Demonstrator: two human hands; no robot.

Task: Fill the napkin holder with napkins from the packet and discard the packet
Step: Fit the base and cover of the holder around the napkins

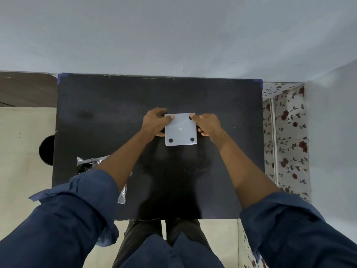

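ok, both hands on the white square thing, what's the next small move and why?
Probably turn the napkin holder upright: the left hand and right hand grip its sides, and its flat face with dark round pads shows, likely the underside. The packet lies apart.

I've got the napkin holder [180, 129] flipped bottom-up mid-worktop, a pale grey square with black round feet at the corners, gripped on both sides. The packet [90, 163], crinkly clear plastic, lies near the left edge, partly hidden by my arm.
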